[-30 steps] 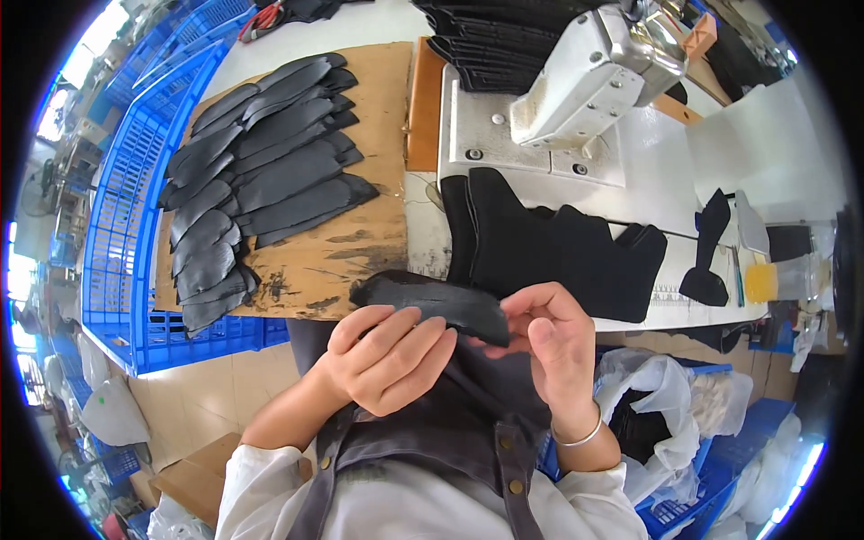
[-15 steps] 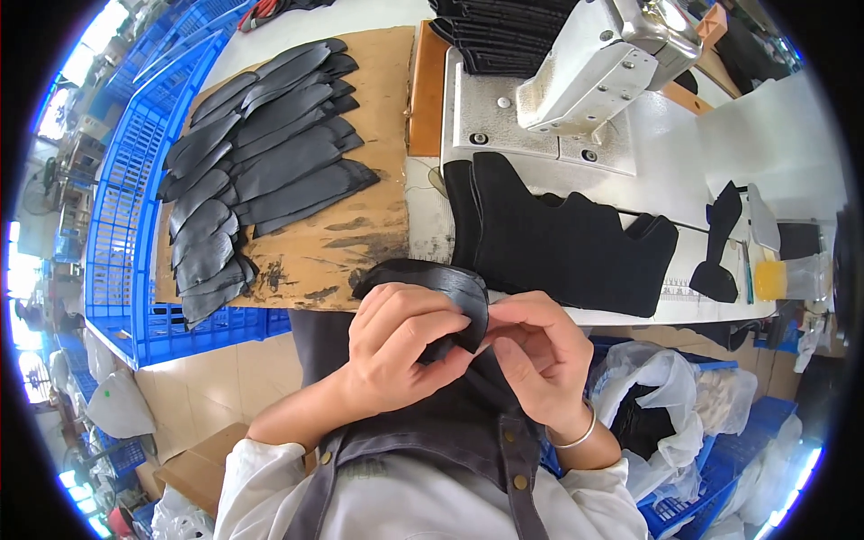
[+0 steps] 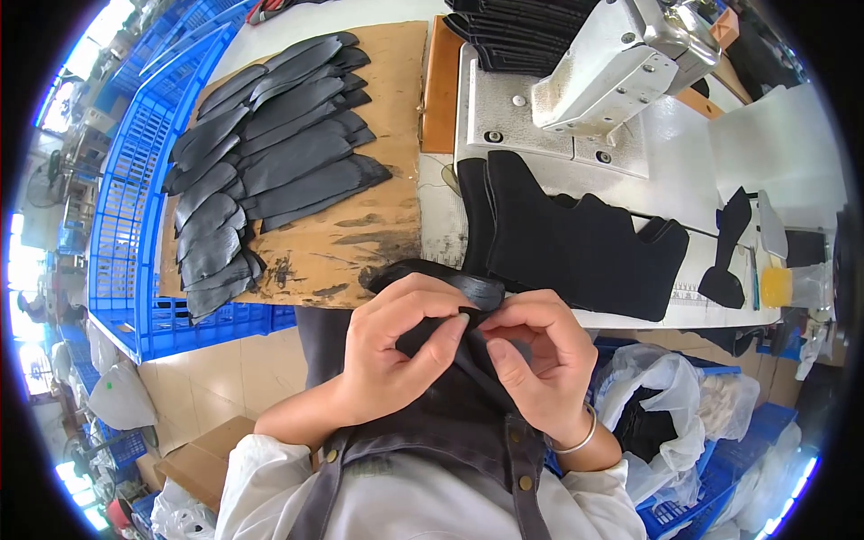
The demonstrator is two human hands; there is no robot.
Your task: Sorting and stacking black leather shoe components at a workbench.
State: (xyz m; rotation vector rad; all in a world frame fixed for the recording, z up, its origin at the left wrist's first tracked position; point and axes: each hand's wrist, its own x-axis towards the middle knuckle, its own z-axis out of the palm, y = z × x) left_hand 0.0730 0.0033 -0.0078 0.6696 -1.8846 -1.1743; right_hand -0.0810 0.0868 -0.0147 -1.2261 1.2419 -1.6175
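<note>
A curved, shiny black leather piece (image 3: 484, 292) is held up at the table's front edge, between my two hands. My left hand (image 3: 396, 346) pinches it with thumb against fingers, and part of the piece is hidden behind the knuckles. Close by on the other side, my right hand (image 3: 547, 360) has its fingertips closed on the right edge of the piece, its thumb a little lower. Just beyond my hands lie black fabric panels (image 3: 576, 243), stacked flat on the white table.
Overlapping black leather pieces (image 3: 292, 171) cover much of a stained brown board (image 3: 391, 99) at left, beside a blue crate (image 3: 135, 207). A sewing machine (image 3: 594, 90) stands at the back right. Below right is a plastic-lined crate (image 3: 666, 378); a cardboard box (image 3: 202, 459) sits lower left.
The leather piece has turned and folded over, so less of its shiny face shows. My left thumb has moved up to its edge. The whole view has shifted slightly.
</note>
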